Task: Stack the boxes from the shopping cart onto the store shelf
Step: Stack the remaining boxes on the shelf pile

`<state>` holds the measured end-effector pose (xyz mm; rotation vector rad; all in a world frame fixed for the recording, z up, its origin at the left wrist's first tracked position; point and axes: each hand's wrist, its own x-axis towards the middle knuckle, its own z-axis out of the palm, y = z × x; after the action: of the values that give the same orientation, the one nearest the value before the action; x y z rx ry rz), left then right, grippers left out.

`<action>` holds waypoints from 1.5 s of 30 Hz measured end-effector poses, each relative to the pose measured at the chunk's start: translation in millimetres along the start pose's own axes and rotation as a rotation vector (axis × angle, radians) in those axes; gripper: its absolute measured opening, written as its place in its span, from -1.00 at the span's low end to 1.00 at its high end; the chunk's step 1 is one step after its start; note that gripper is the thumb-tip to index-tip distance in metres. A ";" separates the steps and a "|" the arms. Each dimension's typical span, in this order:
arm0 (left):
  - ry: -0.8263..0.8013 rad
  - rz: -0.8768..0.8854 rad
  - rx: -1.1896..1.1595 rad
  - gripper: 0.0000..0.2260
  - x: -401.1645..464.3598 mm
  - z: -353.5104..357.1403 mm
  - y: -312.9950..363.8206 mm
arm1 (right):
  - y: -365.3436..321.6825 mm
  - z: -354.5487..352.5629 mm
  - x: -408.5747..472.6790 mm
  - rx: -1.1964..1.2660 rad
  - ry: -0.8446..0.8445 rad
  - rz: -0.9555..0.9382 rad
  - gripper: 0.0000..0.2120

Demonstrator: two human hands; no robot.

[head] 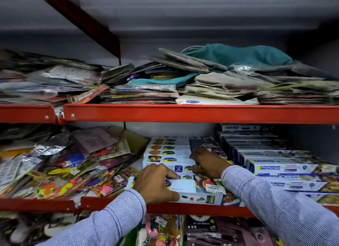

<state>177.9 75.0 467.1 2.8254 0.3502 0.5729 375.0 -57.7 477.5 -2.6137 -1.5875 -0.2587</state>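
Note:
A long white cling film box [185, 188] lies at the front of the red middle shelf [183, 208]. My left hand [156, 183] grips its left end, thumb under the front face and fingers over the top. Behind it stands a stack of like boxes [168, 154], white with fruit pictures. My right hand [209, 163] rests on that stack, fingers curled around the right end of one box. The shopping cart is out of view.
To the right lies a stepped row of Freshwrap boxes [275, 167]. Loose colourful packets [64, 165] fill the shelf's left half. The upper red shelf [183, 112] holds piled packets and a teal cloth bag [238, 55]. More packets hang below.

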 end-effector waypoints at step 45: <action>0.217 0.196 0.010 -0.68 41.4 42.1 -22.3 | -6.2 27.1 -42.8 0.088 0.173 0.049 -0.42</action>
<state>227.9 99.8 437.8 2.8318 0.1134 0.9249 353.1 -88.3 442.9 -2.4856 -1.4431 -0.3897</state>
